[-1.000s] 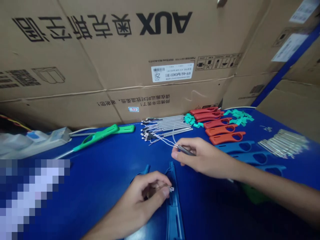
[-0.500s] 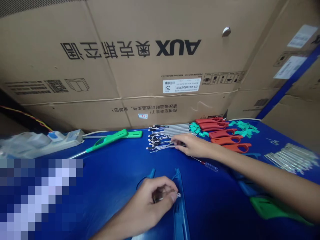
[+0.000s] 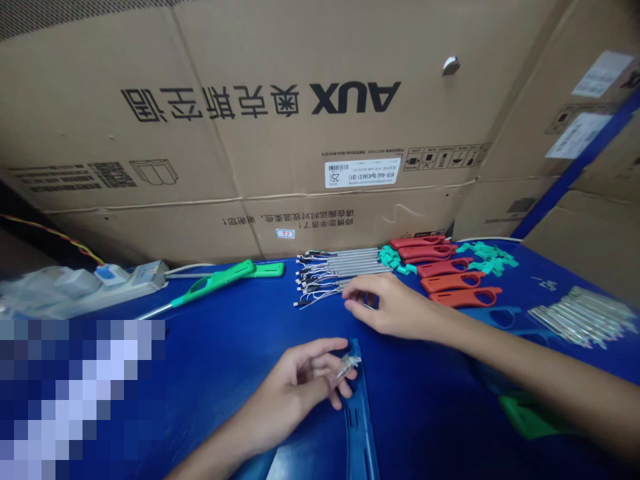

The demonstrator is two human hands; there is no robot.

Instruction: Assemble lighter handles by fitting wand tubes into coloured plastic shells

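Note:
My left hand (image 3: 305, 380) pinches a small clear plastic piece with a whitish tip (image 3: 349, 364) between thumb and fingers, the other fingers spread. Just beneath it lies a long blue plastic lighter shell half (image 3: 361, 417), running toward the front edge. My right hand (image 3: 387, 305) is curled, thumb and fingertips close together, beside the wired ends of a row of thin grey rods (image 3: 357, 261). A thin bit of something shows inside its curl; what it grips, if anything, I cannot make out. White and black wire leads (image 3: 313, 283) stick out left from the rods.
Red and orange lighter shells (image 3: 440, 268) stand right of the rods, beside turquoise clips (image 3: 490, 257). Silvery tubes (image 3: 583, 317) lie far right. Green lighters (image 3: 220, 280) and a power strip (image 3: 125, 283) are at left. A cardboard box (image 3: 280, 153) walls the back.
My left hand has opened its fingers somewhat and lifted the clear piece up along the blue shell. My right hand has shifted slightly right and nearer; the screwdriver seen beside it is now hidden.

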